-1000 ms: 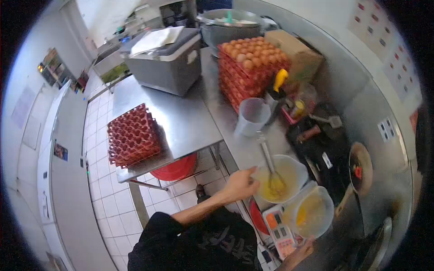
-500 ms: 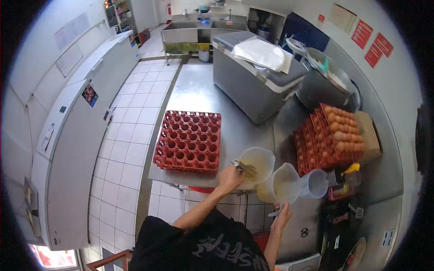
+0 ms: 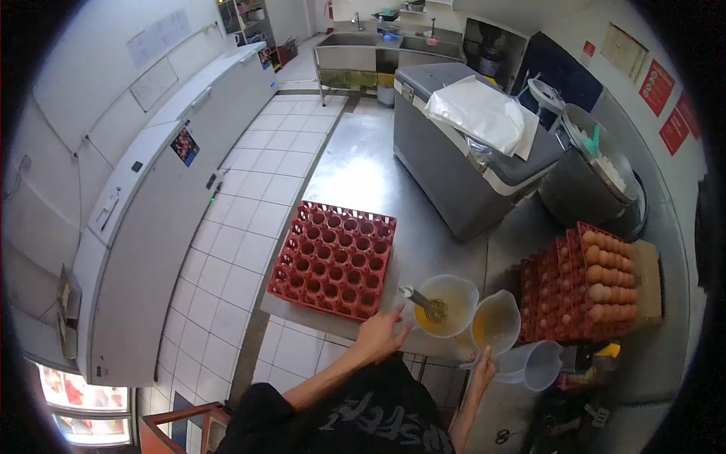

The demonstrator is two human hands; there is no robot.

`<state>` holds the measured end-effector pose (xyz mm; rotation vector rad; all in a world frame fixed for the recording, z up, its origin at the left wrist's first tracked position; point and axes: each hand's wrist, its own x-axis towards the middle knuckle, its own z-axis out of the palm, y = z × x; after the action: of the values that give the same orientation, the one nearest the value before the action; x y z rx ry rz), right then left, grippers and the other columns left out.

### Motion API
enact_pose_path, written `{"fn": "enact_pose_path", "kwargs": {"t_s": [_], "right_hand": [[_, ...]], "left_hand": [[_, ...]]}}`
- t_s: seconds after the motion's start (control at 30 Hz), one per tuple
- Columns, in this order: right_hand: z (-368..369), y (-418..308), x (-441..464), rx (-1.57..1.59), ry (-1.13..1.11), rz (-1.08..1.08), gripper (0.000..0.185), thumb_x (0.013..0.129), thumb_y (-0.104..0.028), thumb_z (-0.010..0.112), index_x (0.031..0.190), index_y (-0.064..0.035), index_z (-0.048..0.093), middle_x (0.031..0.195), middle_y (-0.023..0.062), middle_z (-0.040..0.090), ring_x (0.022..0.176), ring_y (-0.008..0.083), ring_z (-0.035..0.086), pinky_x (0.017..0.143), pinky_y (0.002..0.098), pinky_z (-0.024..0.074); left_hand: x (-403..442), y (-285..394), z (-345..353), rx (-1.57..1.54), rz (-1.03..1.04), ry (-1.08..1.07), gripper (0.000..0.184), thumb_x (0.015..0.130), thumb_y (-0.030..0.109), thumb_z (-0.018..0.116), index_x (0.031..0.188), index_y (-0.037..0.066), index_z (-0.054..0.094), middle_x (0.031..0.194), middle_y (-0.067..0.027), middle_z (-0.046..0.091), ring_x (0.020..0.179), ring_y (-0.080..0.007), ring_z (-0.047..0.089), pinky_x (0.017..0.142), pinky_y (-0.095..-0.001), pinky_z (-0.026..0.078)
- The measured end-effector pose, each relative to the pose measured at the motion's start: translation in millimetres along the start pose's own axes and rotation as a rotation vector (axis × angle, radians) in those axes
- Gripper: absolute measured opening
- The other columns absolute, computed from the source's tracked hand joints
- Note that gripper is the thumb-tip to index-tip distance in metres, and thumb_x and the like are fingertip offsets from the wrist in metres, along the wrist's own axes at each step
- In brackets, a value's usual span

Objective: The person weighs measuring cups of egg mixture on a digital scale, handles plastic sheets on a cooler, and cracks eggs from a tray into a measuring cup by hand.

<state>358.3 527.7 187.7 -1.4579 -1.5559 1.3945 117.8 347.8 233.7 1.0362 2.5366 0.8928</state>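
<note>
My left hand (image 3: 380, 334) is beside a clear jug (image 3: 459, 290) on the steel table, its fingers apart near the jug's side. A metal whisk (image 3: 435, 310) leans in this jug, in yellowish liquid. Fingers of my right hand (image 3: 484, 368) are wrapped round the handle of a second clear jug (image 3: 509, 314), which also has yellow contents. This jug is just right of the first and tilted in view. A third clear jug (image 3: 543, 366) lies close to my right hand, farther right.
Stacked red egg trays (image 3: 333, 261) sit left of the jugs. Trays of brown eggs (image 3: 605, 276) stand at the right. Behind are a grey cooler (image 3: 446, 170) with white sheets on top and a large pot (image 3: 586, 185). Dark utensils lie at the lower right.
The view has turned left. Both jugs have gone from the counter by the scale to the table near the red trays. My left hand has come off the whisk and its fingers have spread.
</note>
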Motion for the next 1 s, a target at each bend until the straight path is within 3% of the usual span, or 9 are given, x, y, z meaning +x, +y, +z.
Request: {"fn": "enact_pose_path", "kwargs": {"t_s": [0.13,0.3,0.33,0.4,0.53,0.7,0.77,0.9,1.0], "right_hand": [[-7.3,-10.6,-7.5,-0.086,0.003,0.002,0.056,0.104,-0.047,0.049,0.09,0.0049,0.064,0.085,0.0108,0.065,0.076,0.0207,0.058,0.077,0.0346,0.046],[-3.6,-18.0,-21.4,-0.261,0.465,-0.193,0.043,0.104,-0.037,0.051,0.102,0.0044,0.06,0.098,0.013,0.062,0.084,0.0234,0.057,0.078,0.0368,0.0463],[-2.4,-30.6,-28.3,-0.306,0.544,-0.277,0.035,0.104,-0.03,0.055,0.104,0.0046,0.057,0.096,0.0129,0.06,0.085,0.0233,0.056,0.08,0.038,0.0465],[9.1,-46.6,-32.8,-0.355,0.469,-0.366,0.034,0.102,-0.031,0.056,0.108,0.0028,0.058,0.098,0.0141,0.06,0.09,0.026,0.056,0.082,0.0398,0.0465],[57.4,-93.1,-35.5,-0.705,0.277,-0.556,0.035,0.096,-0.03,0.064,0.114,0.0002,0.06,0.103,0.0168,0.061,0.098,0.0331,0.058,0.092,0.0455,0.044],[104.3,-119.0,-30.5,-0.973,0.199,-0.293,0.038,0.089,-0.027,0.068,0.116,-0.0009,0.063,0.112,0.0203,0.065,0.108,0.0384,0.059,0.096,0.0474,0.0425],[108.3,-103.6,-16.4,-1.038,0.236,-0.255,0.039,0.086,-0.026,0.069,0.117,-0.0015,0.064,0.111,0.0212,0.067,0.108,0.0405,0.061,0.094,0.0478,0.0446],[111.2,-92.0,-6.1,-1.052,0.244,-0.168,0.036,0.085,-0.019,0.068,0.116,-0.0014,0.064,0.106,0.0244,0.069,0.101,0.0435,0.064,0.09,0.0501,0.0466],[116.2,-94.1,-8.1,-1.016,0.283,-0.192,0.033,0.085,-0.018,0.068,0.114,-0.0018,0.066,0.103,0.0255,0.069,0.098,0.0447,0.065,0.087,0.0506,0.0477]], "left_hand": [[-15.7,-33.8,-89.5,-0.304,-0.083,0.346,0.023,0.089,0.013,0.065,0.11,0.007,0.071,0.091,-0.0124,0.071,0.084,-0.0333,0.067,0.076,-0.0428,0.053],[18.1,-158.4,-154.4,0.422,-0.168,0.914,0.02,0.092,0.02,0.065,0.105,0.005,0.07,0.089,-0.0149,0.07,0.084,-0.0333,0.066,0.078,-0.0404,0.053],[21.5,-183.4,-158.8,0.418,-0.155,0.905,0.02,0.092,0.02,0.065,0.105,0.005,0.07,0.089,-0.0149,0.07,0.084,-0.0333,0.066,0.078,-0.0404,0.053],[31.0,-219.6,-163.0,-0.111,-0.541,0.402,0.032,0.095,0.031,0.064,0.108,0.002,0.068,0.092,-0.0172,0.071,0.086,-0.0315,0.068,0.077,-0.0399,0.054],[39.3,-220.0,-188.6,-0.488,-0.575,0.246,0.031,0.097,0.032,0.065,0.106,0.002,0.065,0.094,-0.0131,0.071,0.087,-0.0193,0.068,0.073,-0.0369,0.054],[51.1,-250.4,-197.3,-0.595,-0.188,0.157,0.017,0.101,0.017,0.059,0.094,0.005,0.05,0.104,-0.0111,0.068,0.079,-0.0131,0.065,0.064,-0.026,0.055],[55.8,-215.9,-214.0,-1.057,-0.342,0.095,0.016,0.101,0.019,0.059,0.103,0.004,0.052,0.104,-0.0119,0.067,0.08,-0.0131,0.065,0.067,-0.0258,0.055],[66.6,-209.9,-202.9,-0.904,-0.362,-0.009,0.037,0.104,0.029,0.054,0.131,0.004,0.053,0.107,-0.0145,0.069,0.081,-0.0141,0.068,0.071,-0.0271,0.054],[58.8,-211.2,-170.4,-0.847,-0.243,0.032,0.048,0.106,0.033,0.048,0.143,0.002,0.044,0.128,-0.0171,0.06,0.112,-0.0234,0.061,0.094,-0.0352,0.049]]}}
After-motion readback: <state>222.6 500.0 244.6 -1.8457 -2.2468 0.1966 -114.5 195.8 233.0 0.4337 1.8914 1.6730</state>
